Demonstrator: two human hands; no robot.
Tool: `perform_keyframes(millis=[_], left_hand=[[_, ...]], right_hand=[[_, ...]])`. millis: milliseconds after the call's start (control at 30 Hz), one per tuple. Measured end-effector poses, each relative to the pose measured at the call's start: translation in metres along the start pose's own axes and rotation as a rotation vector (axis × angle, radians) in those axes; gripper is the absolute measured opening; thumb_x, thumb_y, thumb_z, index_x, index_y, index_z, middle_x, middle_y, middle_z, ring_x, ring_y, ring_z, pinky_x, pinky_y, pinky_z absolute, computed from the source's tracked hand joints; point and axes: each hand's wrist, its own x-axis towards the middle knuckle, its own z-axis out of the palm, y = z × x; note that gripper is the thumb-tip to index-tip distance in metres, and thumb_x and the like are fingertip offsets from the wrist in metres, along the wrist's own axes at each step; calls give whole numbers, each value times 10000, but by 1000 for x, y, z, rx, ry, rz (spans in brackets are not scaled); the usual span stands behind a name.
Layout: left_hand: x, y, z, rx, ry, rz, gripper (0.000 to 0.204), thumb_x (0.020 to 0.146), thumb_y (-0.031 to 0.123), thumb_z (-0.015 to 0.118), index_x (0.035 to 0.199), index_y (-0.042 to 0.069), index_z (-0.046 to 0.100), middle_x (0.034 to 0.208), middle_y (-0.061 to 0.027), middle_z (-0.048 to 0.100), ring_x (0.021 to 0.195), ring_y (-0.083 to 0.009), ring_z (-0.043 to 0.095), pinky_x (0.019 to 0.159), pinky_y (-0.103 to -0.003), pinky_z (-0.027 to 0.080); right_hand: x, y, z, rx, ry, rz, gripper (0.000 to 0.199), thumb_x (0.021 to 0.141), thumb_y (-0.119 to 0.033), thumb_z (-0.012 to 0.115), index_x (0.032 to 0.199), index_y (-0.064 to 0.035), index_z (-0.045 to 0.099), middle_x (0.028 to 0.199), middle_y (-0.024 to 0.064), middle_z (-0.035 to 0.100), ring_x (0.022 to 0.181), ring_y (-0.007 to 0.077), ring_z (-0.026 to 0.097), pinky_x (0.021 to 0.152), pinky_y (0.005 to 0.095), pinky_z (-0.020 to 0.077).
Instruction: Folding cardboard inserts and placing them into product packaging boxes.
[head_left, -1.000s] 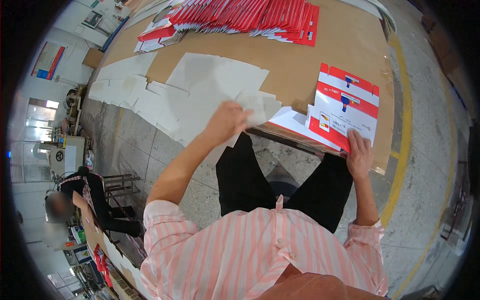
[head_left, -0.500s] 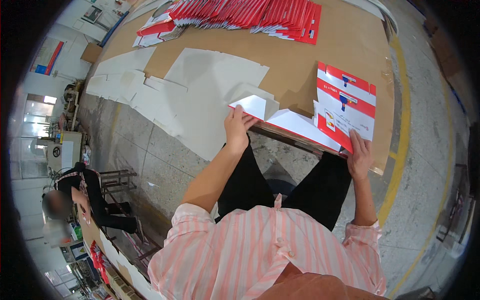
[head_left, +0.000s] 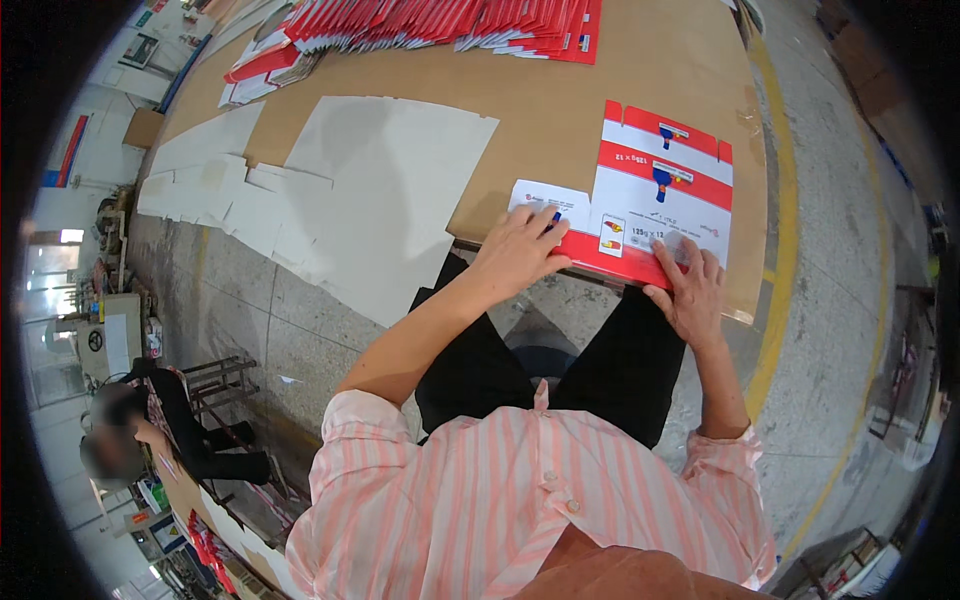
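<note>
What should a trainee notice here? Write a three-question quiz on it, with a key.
1. True or false: the bare left hand and bare right hand both touch the red-and-white printed cardboard carton.
2. Which lies farther from the hands: A, the large plain white cardboard sheet; B, the fanned row of red-and-white cardboard pieces?
3. What colour is the painted floor line beside the brown-topped table?

Key: 1 true; 2 B; 3 yellow.

Bright light, glaring windows, soft shadow on white sheet, dark fisheye rim
</note>
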Motion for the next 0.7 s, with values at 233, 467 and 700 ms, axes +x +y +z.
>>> perform_keyframes(millis=[233, 467, 700], left_hand=[[3, 9, 34, 55, 108, -119, 561, 933, 423, 480, 1405, 123, 434, 1476, -185, 340, 1380, -392, 252, 1125, -491, 173], [44, 5, 2, 92, 14, -40, 425, 906, 276, 511, 1312, 155, 538, 1336, -164, 465, 1106, -372, 450, 927, -521, 364], [20, 50, 5, -208, -292, -9, 457, 913, 336, 523, 1335, 160, 495, 997, -174, 550, 953, -330, 577, 735, -470, 507]], right_hand=[[0, -6, 12, -31, 25, 64, 599, 881, -606, 480, 1372, -265, 488, 1450, 158, 354, 1366, 392, 276, 1104, 579, 197], [-5, -16, 10, 203, 160, 17, 541, 848, -440, 635, 1281, -129, 543, 1329, 171, 463, 1226, 373, 424, 1038, 531, 320], [-51, -119, 21, 2022, 75, 977, 368, 859, -158, 697, 1166, -7, 560, 1104, 84, 617, 901, 174, 618, 729, 301, 533]])
